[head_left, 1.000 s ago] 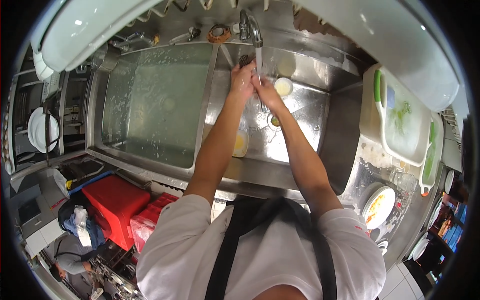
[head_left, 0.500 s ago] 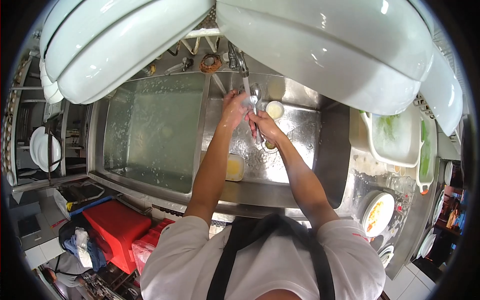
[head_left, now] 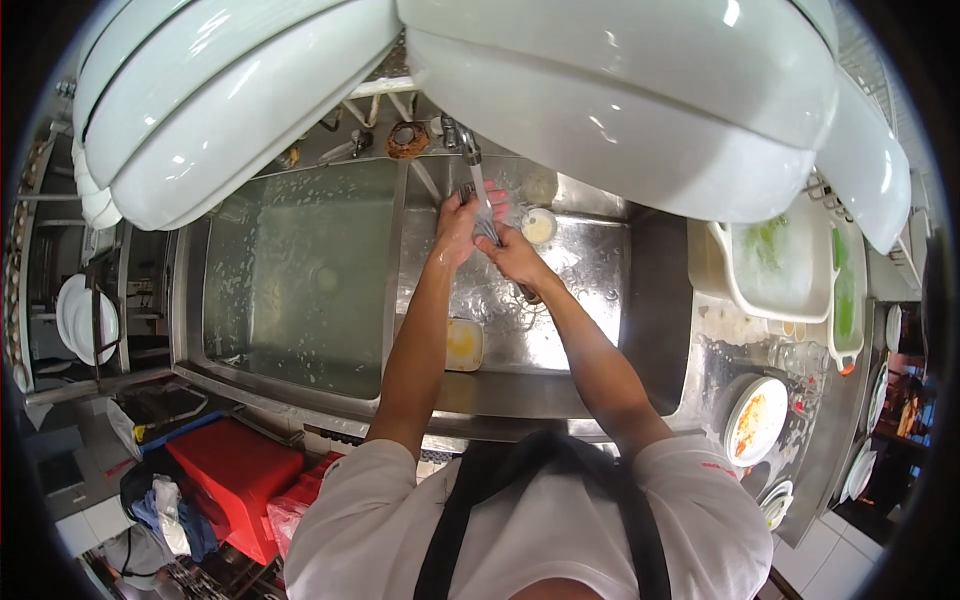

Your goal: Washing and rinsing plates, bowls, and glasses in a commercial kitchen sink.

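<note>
Water runs from the faucet (head_left: 470,148) over both my hands in the right sink basin (head_left: 510,390). My left hand (head_left: 462,226) is palm up with its fingers stretched out, against the wet end of some metal cutlery (head_left: 528,292). My right hand (head_left: 514,254) is closed around that cutlery, whose handle sticks out below it toward the lower right. Water and fingers hide the cutlery's head, so its exact kind is unclear. A small white bowl (head_left: 539,227) with pale contents stands just right of my hands. Nearer me lies a squarish dish (head_left: 464,345) with yellow in it.
Left of the divider, the other basin (head_left: 290,280) holds cloudy water. Stacked large white bowls (head_left: 620,110) overhang the sink's far side. On the right counter are a white tub (head_left: 735,270) with green bits and a food-smeared plate (head_left: 775,400). A red bin (head_left: 235,475) stands lower left.
My left fingers have spread out under the stream. The cutlery in my right hand has tilted, its handle swinging to the lower right. The whole view has shifted slightly.
</note>
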Available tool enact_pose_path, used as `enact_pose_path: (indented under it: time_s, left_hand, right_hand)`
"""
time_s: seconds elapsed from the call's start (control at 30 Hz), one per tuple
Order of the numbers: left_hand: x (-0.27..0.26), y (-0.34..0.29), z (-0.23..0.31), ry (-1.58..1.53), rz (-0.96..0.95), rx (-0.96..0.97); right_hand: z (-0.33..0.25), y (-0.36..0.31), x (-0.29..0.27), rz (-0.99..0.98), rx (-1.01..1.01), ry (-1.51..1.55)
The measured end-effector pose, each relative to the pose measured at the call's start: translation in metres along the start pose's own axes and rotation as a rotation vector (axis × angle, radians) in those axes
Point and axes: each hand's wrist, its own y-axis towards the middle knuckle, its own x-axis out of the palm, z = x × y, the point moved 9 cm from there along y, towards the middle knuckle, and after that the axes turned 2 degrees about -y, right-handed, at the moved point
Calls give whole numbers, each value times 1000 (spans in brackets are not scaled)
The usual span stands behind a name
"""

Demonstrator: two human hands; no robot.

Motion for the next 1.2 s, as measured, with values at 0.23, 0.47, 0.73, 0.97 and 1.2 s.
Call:
enact_pose_path:
  time_s: [0.23,0.47,0.73,0.97,1.2]
  left_hand:
    - [22,31,-12,172,-64,56]
    - [30,46,7,134,-21,125]
    - [19,18,2,83,59,110]
    - [-3,22,-7,142,61,44]
    - [9,-4,35,518,-32,273]
  right_hand:
    - [128,-110,-34,229,291,-130]
    - [151,-409,-236,1501,280,-140]
    - [-96,-468,-573,1386,63,216]
    - [-91,-296,-328,1172,-285,-275]
    - [30,42,1,158,314,879]
